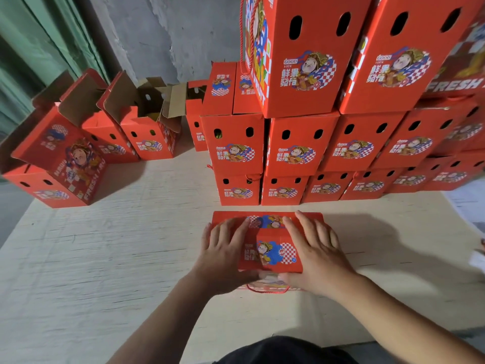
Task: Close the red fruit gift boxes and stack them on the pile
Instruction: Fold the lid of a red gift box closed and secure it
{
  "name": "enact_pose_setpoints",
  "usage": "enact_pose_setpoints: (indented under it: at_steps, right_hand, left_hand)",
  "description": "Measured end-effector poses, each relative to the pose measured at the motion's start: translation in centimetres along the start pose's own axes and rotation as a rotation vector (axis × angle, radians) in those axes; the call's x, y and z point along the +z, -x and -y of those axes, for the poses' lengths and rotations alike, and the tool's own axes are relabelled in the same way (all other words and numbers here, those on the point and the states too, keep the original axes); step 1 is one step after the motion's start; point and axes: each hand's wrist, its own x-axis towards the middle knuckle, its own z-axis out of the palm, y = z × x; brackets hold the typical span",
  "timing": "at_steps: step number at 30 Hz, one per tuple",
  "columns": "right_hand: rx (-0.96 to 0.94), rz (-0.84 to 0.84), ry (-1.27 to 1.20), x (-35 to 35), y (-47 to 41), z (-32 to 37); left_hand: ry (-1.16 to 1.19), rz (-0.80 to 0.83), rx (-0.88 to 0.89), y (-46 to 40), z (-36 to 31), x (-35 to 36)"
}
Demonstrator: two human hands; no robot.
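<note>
In the lower middle of the frame I saw a red gift box point(273, 248) standing on the pale board point(105, 258). My left hand point(225, 256) lay flat on the left part of its top, and my right hand point(315, 256) lay flat on the right part, fingers straight, both thumbs at the near edge. A red cord handle point(267, 290) hung below that edge. Just behind the box, from the middle to the right of the frame, stood the pile of closed boxes point(296, 145), in several layers. In the upper left were open boxes point(147, 122) in a row, their flaps up.
</note>
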Motion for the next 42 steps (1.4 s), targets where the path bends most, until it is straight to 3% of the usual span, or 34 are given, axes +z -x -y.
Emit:
enact_pose_setpoints:
  at_steps: [3, 7, 12, 15, 22, 28, 31, 33, 35, 37, 40, 42]
  right_hand:
    - [-0.032, -0.198, -0.007, 0.3, 1.0, 0.5]
    - [0.006, -0.19, 0.086, 1.0, 1.2, 1.4]
    - [0.017, -0.311, 0.03, 2.0, 2.1, 1.5]
    - [0.042, -0.28, 0.05, 2.2, 2.2, 1.6]
    - [0.027, 0.059, 0.0, 1.1, -0.4, 1.2]
    - [0.026, 0.162, 0.012, 0.6, -1.3, 1.2]
    - [-0.039, 0.09, -0.097, -0.4, -0.7, 1.0]
    - [-0.038, -0.15, -0.307, -1.4, -0.2, 1.1]
    - [0.01, -0.429, -0.359, -2.0, 0.1, 1.3]
    - [0.057, -0.451, -0.284, -2.1, 0.1, 1.7]
    - [0.106, -0.252, -0.121, -0.6, 0.5, 2.8]
    - [0.22, -0.16, -0.064, 1.7, 1.6, 3.5]
  left_hand:
    - [0.101, -0.291, -0.017, 0.3, -0.3, 0.3]
    - [0.06, -0.329, -0.017, -0.1, -0.6, 1.2]
    - [0.031, -0.416, -0.045, 0.7, -0.9, 2.9]
    - [-0.026, -0.451, -0.004, 1.1, -1.1, 3.8]
    - [0.003, -0.148, -0.025, -1.2, -0.6, 2.5]
    - [-0.049, -0.015, -0.057, -1.8, -0.4, 2.3]
    - [0.141, -0.201, -0.048, -1.1, -0.7, 1.2]
    - [0.422, -0.411, -0.047, -0.7, -0.4, 0.0]
    - [0.459, -0.522, -0.028, -1.7, 0.3, -1.4]
    - [0.358, -0.443, -0.013, -3.4, 1.0, -2.6]
    - [0.22, -0.04, -0.06, -5.7, 1.9, -3.4]
    - [0.235, 0.12, -0.142, -5.8, 2.1, -2.4]
